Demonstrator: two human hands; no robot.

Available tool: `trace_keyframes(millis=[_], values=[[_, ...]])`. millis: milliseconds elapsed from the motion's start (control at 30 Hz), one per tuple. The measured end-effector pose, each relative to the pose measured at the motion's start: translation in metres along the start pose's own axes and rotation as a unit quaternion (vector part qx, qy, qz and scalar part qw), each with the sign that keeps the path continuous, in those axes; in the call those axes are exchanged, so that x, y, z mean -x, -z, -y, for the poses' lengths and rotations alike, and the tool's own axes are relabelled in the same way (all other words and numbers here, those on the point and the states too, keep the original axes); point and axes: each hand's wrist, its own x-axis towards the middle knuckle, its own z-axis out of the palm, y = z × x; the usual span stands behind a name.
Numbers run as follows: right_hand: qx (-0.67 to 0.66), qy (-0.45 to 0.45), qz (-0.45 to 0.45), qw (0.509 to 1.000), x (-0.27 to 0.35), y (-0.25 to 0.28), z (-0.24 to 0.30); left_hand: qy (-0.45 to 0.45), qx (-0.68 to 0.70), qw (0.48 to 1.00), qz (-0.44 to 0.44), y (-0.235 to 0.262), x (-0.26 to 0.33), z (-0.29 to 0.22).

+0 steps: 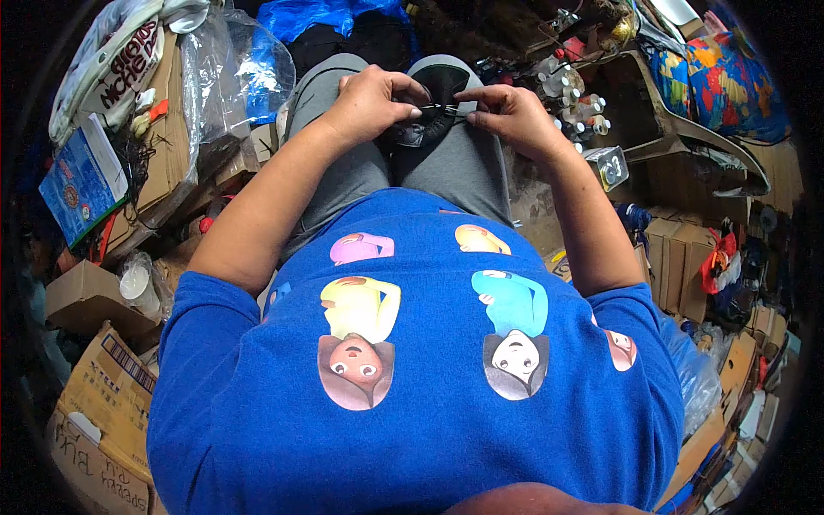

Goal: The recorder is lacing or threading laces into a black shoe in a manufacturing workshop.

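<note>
A black shoe-like item with a dark opening sits between my knees, on my grey trousers. My left hand is at its left side, thumb and forefinger pinched close together at the rim. From the other side my right hand pinches at the same spot with thumb and forefinger. Thin, shiny, pale pieces run across the black item between both sets of fingertips. They are too small for me to tell whether they are a needle, thread or wire. Part of the black item lies behind my fingers.
Several small clear bottles with white caps stand right of my knee, near a clear square container. Cardboard, plastic wrap and a blue booklet crowd the left. Cardboard boxes line the right.
</note>
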Motion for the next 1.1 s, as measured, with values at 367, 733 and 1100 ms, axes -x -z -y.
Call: trace_keyframes(millis=[367,733,1100], values=[[-0.166,-0.047,0.011,0.985,-0.022,-0.018,-0.008,0.003,0.039,0.999,0.03,-0.019,-0.023,0.021],[-0.191,-0.033,0.022,0.981,-0.014,-0.001,-0.038,-0.023,-0.139,0.989,0.047,0.014,-0.004,-0.019],[-0.298,-0.098,0.121,0.942,0.02,0.054,-0.028,-0.04,-0.122,0.98,0.151,0.01,-0.023,-0.019]])
